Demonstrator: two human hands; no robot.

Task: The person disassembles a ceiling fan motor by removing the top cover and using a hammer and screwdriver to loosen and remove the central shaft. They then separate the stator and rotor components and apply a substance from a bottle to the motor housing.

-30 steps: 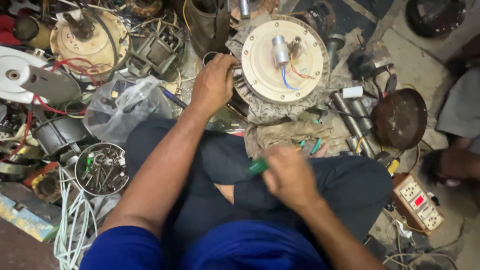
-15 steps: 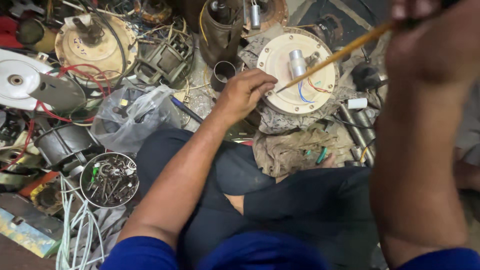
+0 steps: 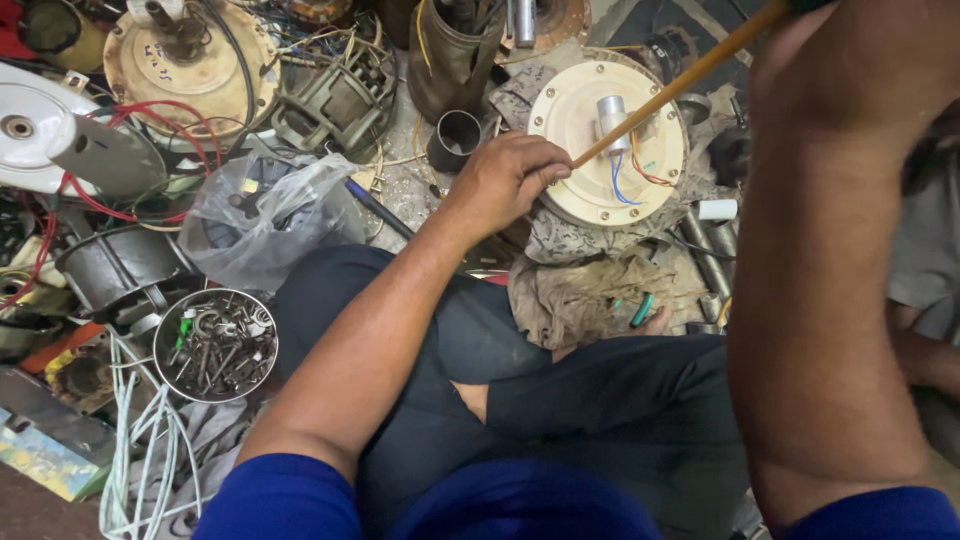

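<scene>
While the left hand (image 3: 505,180) stays pressed on the motor (image 3: 608,140), the rod (image 3: 680,85) has risen; right grip unseen.

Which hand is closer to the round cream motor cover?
Left. The left hand rests at the round cream motor cover's edge; the right hand is raised out of view, holding a stick.

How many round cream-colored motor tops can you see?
2. One cream motor top sits by the left hand, with the long stick touching it. The other motor top is at the top left among wires. More may hide in the clutter.
</scene>
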